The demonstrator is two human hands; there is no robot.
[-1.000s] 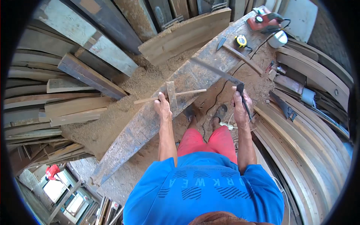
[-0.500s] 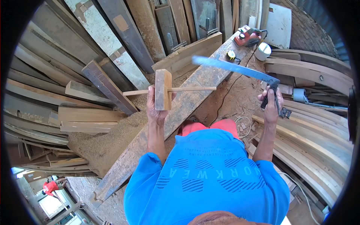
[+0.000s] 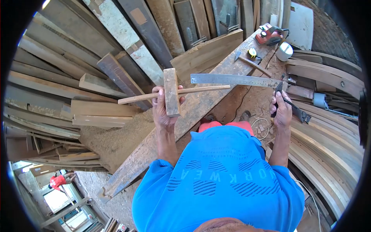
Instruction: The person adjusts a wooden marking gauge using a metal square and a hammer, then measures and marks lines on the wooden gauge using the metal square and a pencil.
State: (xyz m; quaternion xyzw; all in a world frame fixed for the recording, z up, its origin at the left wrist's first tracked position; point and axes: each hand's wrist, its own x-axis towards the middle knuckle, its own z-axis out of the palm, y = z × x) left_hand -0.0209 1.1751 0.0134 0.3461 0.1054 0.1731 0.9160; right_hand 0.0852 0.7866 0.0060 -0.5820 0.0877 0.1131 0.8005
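Observation:
My left hand (image 3: 164, 106) is closed around a wooden marking gauge (image 3: 171, 92), a block with a long thin rod through it, held above the bench plank. My right hand (image 3: 282, 109) grips a try square by its black handle, and the square's steel blade (image 3: 232, 80) points left, its tip a little right of the gauge block and just above the rod. A narrow black piece (image 3: 295, 108) shows beside the right hand, toward the lower right.
On the long wooden bench plank (image 3: 133, 160) lie a hammer (image 3: 255, 65), a yellow tape measure (image 3: 252, 53) and a red power tool (image 3: 270, 35). A white tub (image 3: 285, 52) stands alongside. Stacked boards flank both sides; sawdust (image 3: 112, 143) is heaped at left. A person in red (image 3: 58, 181) is far off.
The square's blade has swung level and moved down, becoming sharp. The gauge's rod has tilted, its left end lower. More of the hammer shows, and the view has shifted left.

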